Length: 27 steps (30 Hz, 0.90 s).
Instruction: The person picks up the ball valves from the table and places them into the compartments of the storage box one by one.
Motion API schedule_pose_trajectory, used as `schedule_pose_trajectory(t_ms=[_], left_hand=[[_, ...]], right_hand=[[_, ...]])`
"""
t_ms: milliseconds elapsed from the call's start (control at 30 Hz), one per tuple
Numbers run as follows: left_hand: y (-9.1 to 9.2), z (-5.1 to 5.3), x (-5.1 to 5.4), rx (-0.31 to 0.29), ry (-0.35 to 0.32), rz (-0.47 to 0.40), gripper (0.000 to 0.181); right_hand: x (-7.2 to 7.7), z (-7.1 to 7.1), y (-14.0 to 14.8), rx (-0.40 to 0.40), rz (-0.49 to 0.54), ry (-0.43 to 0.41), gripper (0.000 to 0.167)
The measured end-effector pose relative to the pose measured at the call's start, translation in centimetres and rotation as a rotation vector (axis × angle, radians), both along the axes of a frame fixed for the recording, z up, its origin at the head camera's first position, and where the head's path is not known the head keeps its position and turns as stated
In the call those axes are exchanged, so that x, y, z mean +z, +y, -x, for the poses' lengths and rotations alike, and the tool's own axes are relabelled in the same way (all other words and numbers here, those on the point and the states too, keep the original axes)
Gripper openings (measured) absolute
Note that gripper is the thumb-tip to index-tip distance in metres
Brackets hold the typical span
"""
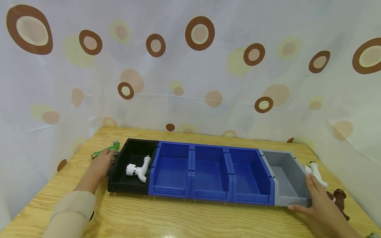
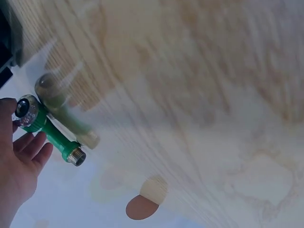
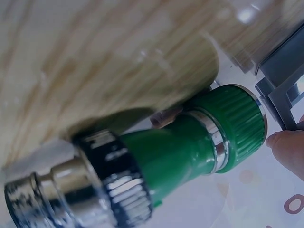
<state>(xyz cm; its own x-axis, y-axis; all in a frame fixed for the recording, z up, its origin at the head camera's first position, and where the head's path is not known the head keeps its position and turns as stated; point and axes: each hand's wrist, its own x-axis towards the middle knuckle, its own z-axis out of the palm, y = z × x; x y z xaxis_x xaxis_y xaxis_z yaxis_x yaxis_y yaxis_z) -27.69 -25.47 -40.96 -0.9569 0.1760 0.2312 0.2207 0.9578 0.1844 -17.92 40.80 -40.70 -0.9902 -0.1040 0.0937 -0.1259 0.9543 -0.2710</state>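
My left hand [image 1: 101, 165] lies outside the left wall of the black bin [image 1: 129, 187]. Its fingers curl about the green tap [image 2: 56, 138], whose threaded end pokes out; the hand partly hides it. A white tap [image 1: 142, 172] lies in the black bin. At the far end of the row, my right hand [image 1: 322, 205] touches the grey bin [image 1: 293, 200] at its right front corner, fingers straight along the wall and thumb at the front. Beside that hand lie another white tap [image 1: 317, 175] and a brown tap [image 1: 340, 197], partly hidden.
Three blue bins [image 1: 170, 191] join the black and grey ones in one row on the wooden table [image 1: 190, 218]. In the right wrist view, a green hose fitting [image 3: 166, 159] with a metal end looms close. A patterned cloth [image 1: 178, 66] hangs behind the table.
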Motion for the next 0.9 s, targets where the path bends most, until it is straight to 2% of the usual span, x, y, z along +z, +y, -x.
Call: schedule_pose_trajectory(t_ms=[200,367,500,733,900], left_hand=[[0.08,0.2,-0.18,-0.01,-0.055,-0.058,0.042],[0.19,0.32,-0.13,-0.019,-0.033,-0.068,0.045],[0.22,0.53,-0.1,-0.032,-0.016,-0.048,0.04],[-0.17,0.63,-0.08,-0.037,0.011,-0.072,0.032],[-0.07,0.55,-0.1,-0.045,-0.018,-0.092,0.035]], right_hand=[[0.04,-0.05,0.02,0.0,0.012,-0.003,0.122],[-0.07,0.07,-0.04,0.006,0.008,0.017,0.123],[-0.22,0.13,-0.04,0.005,0.004,0.021,0.124],[-0.28,0.16,-0.06,0.001,-0.01,0.022,0.124],[-0.13,0.13,-0.02,0.004,-0.009,0.02,0.124]])
